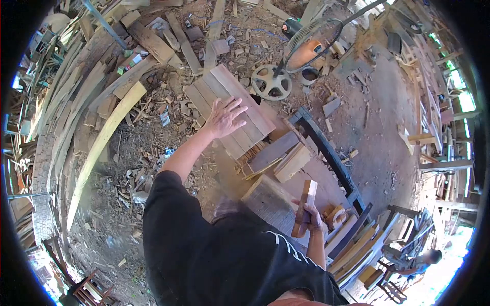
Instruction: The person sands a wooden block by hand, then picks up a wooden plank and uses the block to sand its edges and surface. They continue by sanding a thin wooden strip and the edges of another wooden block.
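My left hand (226, 117) lies open, fingers spread, over a panel of joined wooden boards (212, 92). In my right hand (314, 218) is a narrow wooden block (308, 193), lit at its upper end and dark brown where the fingers wrap round it. Between the two hands lie loose wood pieces, among them a grey-brown board (274, 151) and a pale block (292, 162). Close below them stands a thick wooden stump or block (268, 196). A ring-shaped wooden piece (335, 216) sits just right of my right hand.
A dark beam (326, 153) edges the work surface on the right. Beyond the panel stands a fan (311, 46) on a spoked round base (271, 82). Long planks (76, 102) and a curved pale board (109, 132) line the left. Scraps litter the ground. A person (421, 265) is at far lower right.
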`<state>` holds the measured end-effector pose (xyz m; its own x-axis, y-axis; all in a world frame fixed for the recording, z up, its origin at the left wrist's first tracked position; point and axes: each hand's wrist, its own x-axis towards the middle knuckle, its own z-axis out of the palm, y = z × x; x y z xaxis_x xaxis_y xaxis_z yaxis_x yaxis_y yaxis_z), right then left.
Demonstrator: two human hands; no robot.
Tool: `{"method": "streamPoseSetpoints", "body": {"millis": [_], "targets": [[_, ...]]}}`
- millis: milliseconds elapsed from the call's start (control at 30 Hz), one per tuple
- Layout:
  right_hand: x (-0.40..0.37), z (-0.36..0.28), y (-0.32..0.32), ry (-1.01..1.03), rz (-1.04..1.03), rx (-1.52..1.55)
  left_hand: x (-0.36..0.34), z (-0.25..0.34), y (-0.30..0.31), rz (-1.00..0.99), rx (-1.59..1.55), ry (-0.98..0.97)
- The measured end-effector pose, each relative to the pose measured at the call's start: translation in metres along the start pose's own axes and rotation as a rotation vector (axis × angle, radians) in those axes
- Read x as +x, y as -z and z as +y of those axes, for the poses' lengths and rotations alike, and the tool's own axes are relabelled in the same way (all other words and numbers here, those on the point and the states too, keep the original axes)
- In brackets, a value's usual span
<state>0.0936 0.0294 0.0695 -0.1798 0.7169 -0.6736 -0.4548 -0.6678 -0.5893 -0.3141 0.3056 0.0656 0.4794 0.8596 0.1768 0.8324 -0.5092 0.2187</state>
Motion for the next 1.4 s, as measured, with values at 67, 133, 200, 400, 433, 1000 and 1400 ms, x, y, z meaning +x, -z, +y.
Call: {"method": "streamPoseSetpoints", "body": {"millis": [67, 133, 200, 400, 433, 1000, 1400], "targets": [[-0.004, 0.01, 0.012, 0.011, 0.02, 0.02, 0.001, 0.003, 0.001, 0.0, 0.003, 0.0], [-0.007, 0.017, 0.017, 0.023, 0.034, 0.042, 0.004, 0.005, 0.003, 0.007, 0.015, 0.018], [-0.009, 0.024, 0.022, 0.035, 0.104, -0.016, 0.016, 0.001, 0.0, 0.032, -0.013, 0.015], [-0.005, 0.036, 0.039, 0.036, 0.128, 0.017, 0.077, -0.012, -0.01, 0.154, 0.063, -0.021], [-0.005, 0.036, 0.039, 0.038, 0.135, 0.023, 0.087, -0.01, -0.003, -0.006, 0.107, -0.001], [-0.008, 0.03, 0.034, 0.024, 0.137, 0.024, 0.118, -0.016, -0.016, -0.209, 0.191, -0.109], [0.001, 0.038, 0.042, 0.013, 0.09, 0.046, 0.052, 0.04, -0.017, 0.177, -0.055, 0.116]]}}
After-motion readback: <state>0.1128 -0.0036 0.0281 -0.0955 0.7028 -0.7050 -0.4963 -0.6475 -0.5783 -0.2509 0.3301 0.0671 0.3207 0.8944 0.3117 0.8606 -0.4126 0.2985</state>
